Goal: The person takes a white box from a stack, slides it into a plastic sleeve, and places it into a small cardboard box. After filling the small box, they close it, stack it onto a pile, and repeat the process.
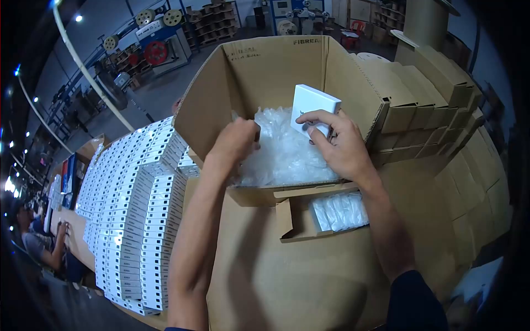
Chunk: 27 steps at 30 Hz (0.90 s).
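Note:
My right hand (342, 140) grips a small flat white box (312, 102) with dark print, thumb and fingers at its lower edge. It is held up over a large open cardboard carton (270, 69). Clear plastic bags (287, 149) fill the carton in a crumpled heap. My left hand (240, 138) is closed at the carton's left side, above the heap; what its fingers hold, if anything, is hidden. Below the right forearm lies a shallow open cardboard box (284, 218), with a row of plastic-wrapped packets (339, 211) in its right part.
Stacked white boxes (127, 220) stand in tall rows at the left. Folded brown cartons (419, 110) are piled at the right. A cardboard surface (287, 281) lies beneath. Another person (44, 237) sits at the far left; machines with reels (160, 41) stand behind.

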### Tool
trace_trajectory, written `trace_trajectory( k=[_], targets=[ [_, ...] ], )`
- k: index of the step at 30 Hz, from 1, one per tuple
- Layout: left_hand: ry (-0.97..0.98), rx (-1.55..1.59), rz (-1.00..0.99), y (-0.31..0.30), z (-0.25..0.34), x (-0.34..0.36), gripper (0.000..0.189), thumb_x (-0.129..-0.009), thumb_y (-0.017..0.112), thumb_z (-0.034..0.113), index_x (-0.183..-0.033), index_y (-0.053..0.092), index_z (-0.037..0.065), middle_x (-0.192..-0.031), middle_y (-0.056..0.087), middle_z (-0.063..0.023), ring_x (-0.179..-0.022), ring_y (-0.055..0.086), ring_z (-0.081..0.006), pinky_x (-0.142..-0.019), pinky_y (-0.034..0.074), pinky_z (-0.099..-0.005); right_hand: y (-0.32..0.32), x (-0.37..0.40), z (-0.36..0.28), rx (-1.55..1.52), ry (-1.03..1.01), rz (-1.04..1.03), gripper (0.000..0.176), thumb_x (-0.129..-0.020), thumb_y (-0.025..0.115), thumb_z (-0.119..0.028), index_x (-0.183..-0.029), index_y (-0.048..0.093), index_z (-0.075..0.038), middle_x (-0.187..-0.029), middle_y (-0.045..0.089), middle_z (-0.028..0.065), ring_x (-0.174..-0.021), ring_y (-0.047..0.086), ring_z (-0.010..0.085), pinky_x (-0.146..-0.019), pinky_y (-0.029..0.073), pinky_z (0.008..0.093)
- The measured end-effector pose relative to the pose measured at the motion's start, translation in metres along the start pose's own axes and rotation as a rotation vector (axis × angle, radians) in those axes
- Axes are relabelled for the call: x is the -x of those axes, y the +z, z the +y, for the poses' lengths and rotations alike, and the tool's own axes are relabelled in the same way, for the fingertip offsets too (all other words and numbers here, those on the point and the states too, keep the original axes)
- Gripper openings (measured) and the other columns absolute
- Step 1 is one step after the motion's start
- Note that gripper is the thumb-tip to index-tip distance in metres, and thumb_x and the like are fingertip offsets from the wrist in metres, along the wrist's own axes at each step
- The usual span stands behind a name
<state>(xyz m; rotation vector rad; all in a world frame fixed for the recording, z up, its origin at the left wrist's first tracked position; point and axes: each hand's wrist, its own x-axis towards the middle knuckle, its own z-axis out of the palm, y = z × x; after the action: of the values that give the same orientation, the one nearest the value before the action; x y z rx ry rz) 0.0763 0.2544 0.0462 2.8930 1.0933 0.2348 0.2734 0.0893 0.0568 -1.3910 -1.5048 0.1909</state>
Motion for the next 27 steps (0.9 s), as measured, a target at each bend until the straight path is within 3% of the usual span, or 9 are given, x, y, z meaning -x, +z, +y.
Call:
trace_trajectory(
  k=[5,6,8,10,13,17,21,22,27],
  targets=[
    [-0.087,0.380,0.362,-0.022,0.009,-0.002,0.022,-0.089,0.074,0.012,-0.102,0.066,-0.004,-0.097,0.072,-0.0241,-0.089,0.072,-0.0398,-0.081,0.055,-0.0448,0.011,-0.011,0.032,0.028,-0.036,0.072,0.027,-0.085,0.078,-0.026,-0.107,0.076,-0.010,-0.108,0.070,0.0178,-0.099,0.067,0.0332,-0.088,0.053,0.0388],
    [0.013,0.445,0.471,-0.009,-0.002,-0.008,0.022,-0.096,0.069,0.015,-0.105,0.059,-0.002,-0.082,0.069,-0.0174,-0.074,0.068,-0.0296,-0.072,0.053,-0.0407,0.018,-0.016,0.036,0.054,-0.035,0.109,0.031,-0.083,0.080,-0.030,-0.106,0.076,-0.009,-0.108,0.071,0.0176,-0.100,0.067,0.0335,-0.090,0.053,0.0391],
    [-0.077,0.623,0.484,-0.010,0.002,-0.011,0.022,-0.097,0.068,0.015,-0.105,0.057,-0.001,-0.083,0.066,-0.0191,-0.074,0.066,-0.0290,-0.073,0.052,-0.0398,0.028,-0.021,0.034,0.146,-0.055,0.226,0.048,-0.077,0.086,-0.043,-0.104,0.076,-0.004,-0.101,0.073,0.0170,-0.098,0.068,0.0333,-0.090,0.053,0.0395],
    [0.001,0.911,0.573,-0.001,0.008,-0.015,0.024,-0.099,0.066,0.017,-0.108,0.052,0.000,-0.086,0.060,-0.0113,-0.077,0.057,-0.0167,-0.073,0.049,-0.0344,0.038,-0.033,0.037,-0.038,0.031,0.159,0.048,-0.077,0.086,-0.043,-0.101,0.076,-0.003,-0.096,0.074,0.0166,-0.092,0.070,0.0326,-0.087,0.054,0.0397],
    [-0.009,0.932,0.828,0.016,0.030,-0.022,0.028,-0.099,0.069,0.019,-0.108,0.051,0.000,-0.096,0.061,-0.0071,-0.086,0.058,-0.0141,-0.075,0.049,-0.0330,0.060,-0.047,0.044,-0.227,0.128,0.120,0.036,-0.085,0.080,-0.036,-0.094,0.077,-0.002,-0.084,0.074,0.0197,-0.080,0.071,0.0310,-0.077,0.054,0.0419],
    [-0.077,1.176,0.780,0.027,0.029,-0.034,0.043,-0.092,0.080,0.020,-0.120,0.056,-0.002,-0.101,0.065,-0.0063,-0.088,0.061,-0.0117,-0.077,0.051,-0.0282,0.071,-0.055,0.060,-0.148,0.111,0.177,0.024,-0.092,0.070,-0.022,-0.086,0.075,0.000,-0.078,0.068,0.0250,-0.074,0.068,0.0379,-0.071,0.051,0.0454],
    [-0.259,0.909,0.660,0.040,-0.003,-0.033,0.047,-0.090,0.081,0.019,-0.123,0.058,-0.006,-0.111,0.071,-0.0143,-0.095,0.069,-0.0199,-0.083,0.055,-0.0329,0.058,-0.060,0.078,-0.118,0.147,0.249,0.025,-0.093,0.071,-0.022,-0.089,0.075,0.002,-0.076,0.070,0.0194,-0.067,0.070,0.0325,-0.064,0.057,0.0423],
    [-0.333,0.757,0.593,0.031,0.008,-0.022,0.055,-0.094,0.073,0.033,-0.129,0.057,-0.007,-0.127,0.065,-0.0295,-0.118,0.065,-0.0401,-0.098,0.051,-0.0439,0.047,-0.059,0.063,-0.173,0.245,0.231,0.026,-0.093,0.072,-0.022,-0.090,0.075,0.003,-0.075,0.070,0.0171,-0.067,0.071,0.0291,-0.061,0.058,0.0399],
    [-0.360,0.664,0.648,0.029,0.021,-0.014,0.076,-0.103,0.049,0.058,-0.137,0.053,-0.010,-0.140,0.052,-0.0330,-0.134,0.050,-0.0443,-0.113,0.039,-0.0492,0.038,-0.056,0.049,-0.251,0.251,0.268,0.022,-0.097,0.069,-0.016,-0.093,0.074,0.005,-0.075,0.067,0.0088,-0.066,0.070,0.0166,-0.055,0.061,0.0304]
  ],
)
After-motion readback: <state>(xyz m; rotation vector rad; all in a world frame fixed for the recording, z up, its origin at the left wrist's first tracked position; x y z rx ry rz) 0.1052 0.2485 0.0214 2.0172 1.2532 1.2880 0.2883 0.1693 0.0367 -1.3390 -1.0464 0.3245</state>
